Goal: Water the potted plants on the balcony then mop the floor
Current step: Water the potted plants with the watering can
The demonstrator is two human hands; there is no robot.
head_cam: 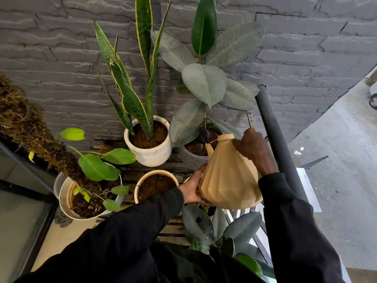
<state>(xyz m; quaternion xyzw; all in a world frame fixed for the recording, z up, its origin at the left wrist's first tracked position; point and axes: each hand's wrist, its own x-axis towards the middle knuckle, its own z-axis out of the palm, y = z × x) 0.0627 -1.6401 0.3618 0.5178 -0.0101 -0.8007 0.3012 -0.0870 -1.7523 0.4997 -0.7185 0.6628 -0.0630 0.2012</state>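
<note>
A dark stone wall backs the balcony, and a slatted wooden platform carries the pots. At its far right corner, beside the railing, a rubber plant stands in a grey textured pot. Just to its left a snake plant rises from a white pot. Nearer us is a cream pot showing only soil, and at the left edge a metal pot with a mossy pole. We hold the watering can, beige, faceted and cone-shaped, tilted over the near right part of the platform. Its spout reaches over the soil of the grey textured pot, though we cannot make out a stream. Our right hand is clenched around the top rear of the can, where we judge the hidden handle to be. Our left hand cups the lower wall, thumb up the side and fingers curled under the base. The can looks like stiff, smooth plastic, light when empty but weighty when full, and its water will shift. So we judge 2 holds best: the handle to steer, the base to carry weight and set the tilt.
</note>
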